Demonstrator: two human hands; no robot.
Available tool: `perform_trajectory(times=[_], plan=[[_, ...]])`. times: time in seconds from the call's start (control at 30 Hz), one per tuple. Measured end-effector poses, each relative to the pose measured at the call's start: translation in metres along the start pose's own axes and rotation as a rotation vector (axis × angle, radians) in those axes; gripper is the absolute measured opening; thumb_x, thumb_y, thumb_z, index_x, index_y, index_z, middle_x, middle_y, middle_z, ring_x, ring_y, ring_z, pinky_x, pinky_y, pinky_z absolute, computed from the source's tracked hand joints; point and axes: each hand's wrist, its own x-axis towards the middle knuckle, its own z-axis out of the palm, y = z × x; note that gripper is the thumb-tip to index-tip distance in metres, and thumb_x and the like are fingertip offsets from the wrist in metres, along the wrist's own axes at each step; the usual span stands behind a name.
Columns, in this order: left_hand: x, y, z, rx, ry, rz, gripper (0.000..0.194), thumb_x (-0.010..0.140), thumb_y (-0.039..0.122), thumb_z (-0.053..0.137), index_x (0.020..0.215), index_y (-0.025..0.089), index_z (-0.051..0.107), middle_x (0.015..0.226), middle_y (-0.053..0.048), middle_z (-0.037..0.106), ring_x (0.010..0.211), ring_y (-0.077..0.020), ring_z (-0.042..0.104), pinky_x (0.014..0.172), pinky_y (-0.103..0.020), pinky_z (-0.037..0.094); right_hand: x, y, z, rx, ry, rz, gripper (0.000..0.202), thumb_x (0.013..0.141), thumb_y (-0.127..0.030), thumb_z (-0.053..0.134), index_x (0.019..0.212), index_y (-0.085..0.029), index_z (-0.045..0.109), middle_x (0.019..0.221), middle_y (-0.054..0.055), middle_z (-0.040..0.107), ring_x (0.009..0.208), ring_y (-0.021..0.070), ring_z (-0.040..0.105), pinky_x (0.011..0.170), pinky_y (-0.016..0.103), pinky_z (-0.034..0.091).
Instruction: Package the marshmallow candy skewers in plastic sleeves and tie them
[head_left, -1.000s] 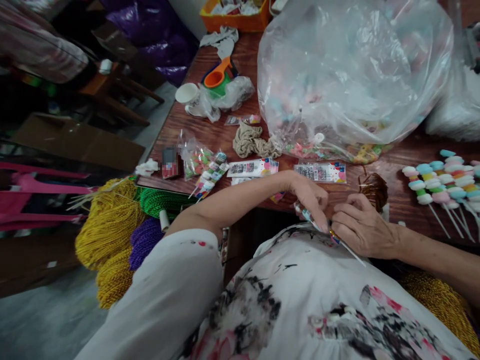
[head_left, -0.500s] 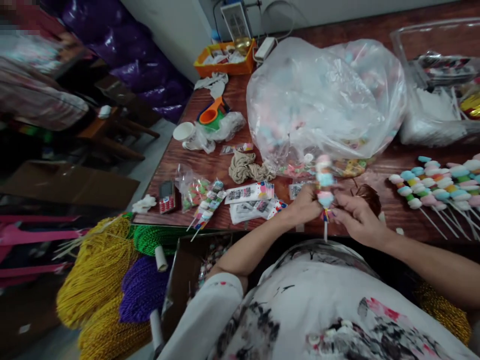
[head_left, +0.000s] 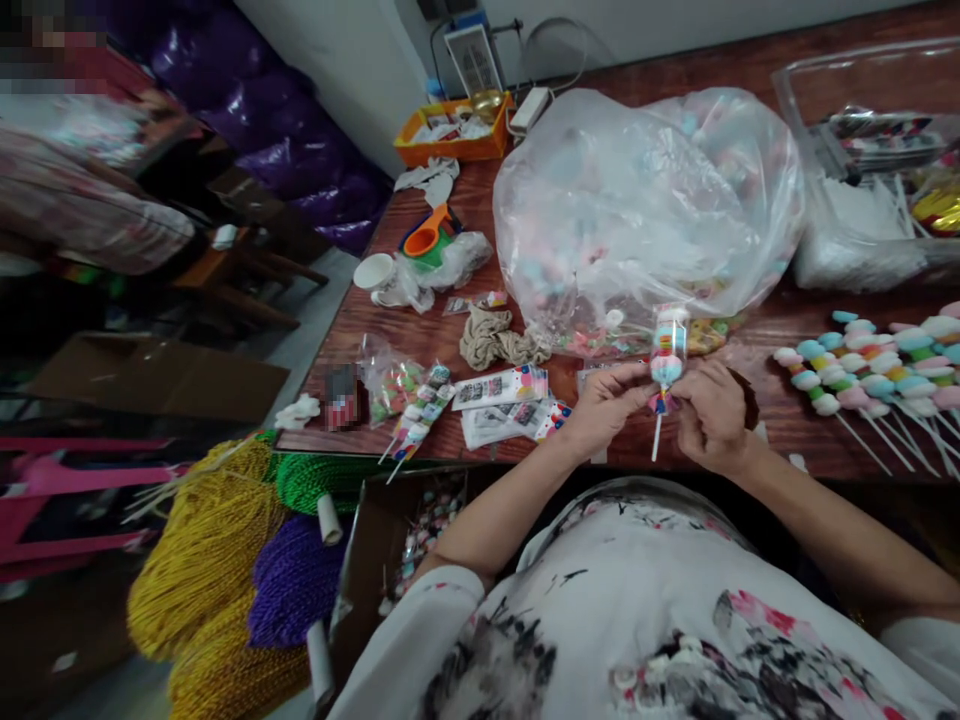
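A wrapped candy skewer (head_left: 668, 345) stands upright between my hands, its white stick pointing down. My left hand (head_left: 609, 405) pinches the wrapper's gathered neck from the left. On the right, my right hand (head_left: 712, 410) has its fingers closed at the same neck. Left of my hands lie flat printed wrappers (head_left: 499, 388) and wrapped skewers (head_left: 421, 415). Several unwrapped candy skewers (head_left: 870, 370) rest at the right of the table. Behind my hands sits a large clear bag (head_left: 645, 200) of candy.
On the wooden table (head_left: 341, 340) are an orange bin (head_left: 454, 150), a white cup (head_left: 373, 271), a beige cloth (head_left: 491, 338) and a clear plastic tray (head_left: 810, 100). An open box (head_left: 375, 530) and yellow cord bundles (head_left: 210, 550) are below. Another person sits at far left.
The skewer has moved slightly right and up with both hands. My right hand's fingers have curled in more at the neck. The head view has shifted slightly.
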Motion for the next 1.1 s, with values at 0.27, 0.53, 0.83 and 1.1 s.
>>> perform_trajectory(times=[0.27,0.53,0.83,1.1], plan=[[0.009,0.008,-0.012,0.193,-0.173,0.179,0.009,0.073,0.030,0.080,0.072,0.021,0.078,0.120,-0.005,0.067,0.119,-0.0211,0.057,0.102,-0.034,0.045,-0.017,-0.006,-0.007,0.234,-0.081,0.336,0.013,0.088,-0.012,0.048,0.079,-0.021,0.051,0.067,-0.002,0.053,0.058,0.0122,0.049,0.057,0.027,0.038],[-0.004,-0.030,0.002,0.110,-0.170,-0.102,0.059,0.075,0.045,0.077,0.128,0.022,0.065,0.109,-0.007,0.071,0.091,-0.0156,0.064,0.086,-0.030,0.051,-0.019,-0.007,-0.009,0.266,0.027,0.534,0.014,0.089,-0.023,0.053,0.075,-0.022,0.053,0.070,0.001,0.057,0.067,0.0157,0.052,0.066,0.032,0.041],[-0.101,0.069,-0.082,1.065,-0.685,-0.398,0.026,0.091,0.031,0.054,0.101,0.024,0.076,0.098,-0.006,0.073,0.092,-0.0170,0.065,0.089,-0.028,0.047,-0.036,-0.041,-0.002,0.530,-0.531,0.611,0.010,0.089,-0.026,0.057,0.095,-0.019,0.062,0.087,0.005,0.066,0.080,0.0168,0.059,0.074,0.031,0.047],[-0.190,0.050,-0.102,1.812,-0.286,-0.821,0.025,0.078,0.029,0.065,0.099,0.017,0.073,0.104,-0.015,0.072,0.103,-0.0312,0.066,0.091,-0.048,0.051,-0.070,-0.013,-0.022,0.277,-0.336,0.566,0.009,0.092,-0.017,0.055,0.087,-0.021,0.062,0.074,0.000,0.065,0.066,0.0120,0.060,0.064,0.025,0.047]])
